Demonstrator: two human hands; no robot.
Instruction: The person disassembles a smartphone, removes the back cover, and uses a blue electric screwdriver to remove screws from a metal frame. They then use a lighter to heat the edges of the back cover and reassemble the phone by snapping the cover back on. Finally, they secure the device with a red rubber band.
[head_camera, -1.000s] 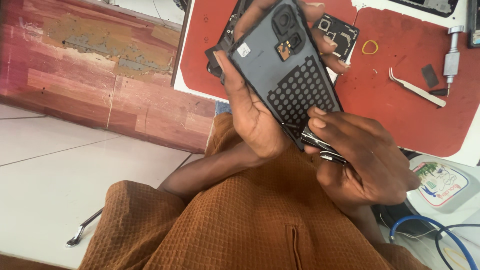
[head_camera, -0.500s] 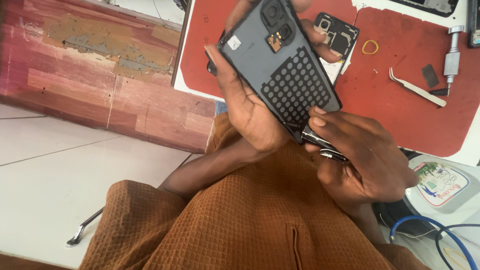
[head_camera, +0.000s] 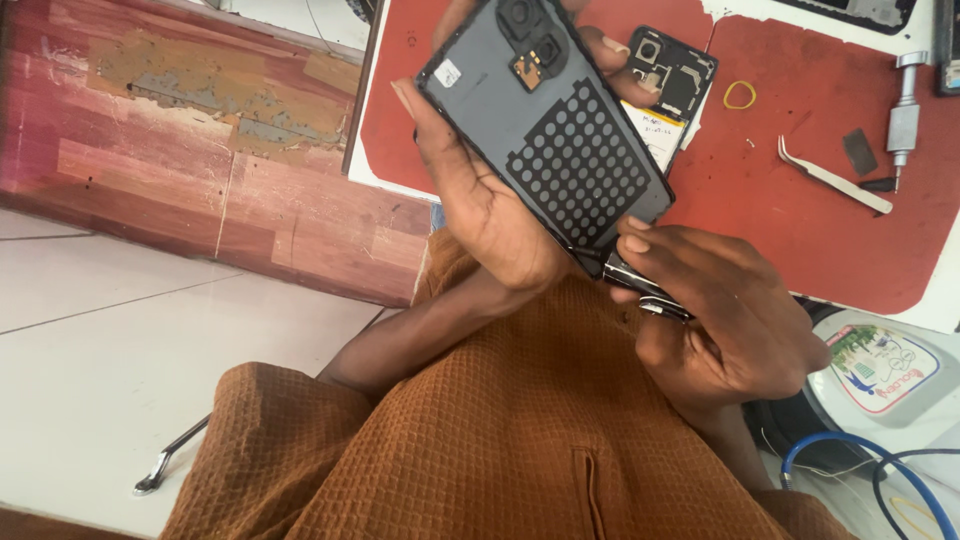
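The left hand (head_camera: 490, 200) is closed around a grey phone back cover (head_camera: 550, 130), holding it tilted with its inner side up, its dotted adhesive grid facing the camera. The right hand (head_camera: 720, 310) pinches a slim metal prying tool (head_camera: 640, 285), whose tip meets the cover's lower corner just beside the left palm. To do this well, the tip should probably stay shallow and flat along the edge, the left grip firm, so the thin cover does not flex. Beyond the right hand, on the red mat (head_camera: 800, 220), lie an opened phone (head_camera: 668, 85), tweezers (head_camera: 835, 175) and a screwdriver (head_camera: 903, 115).
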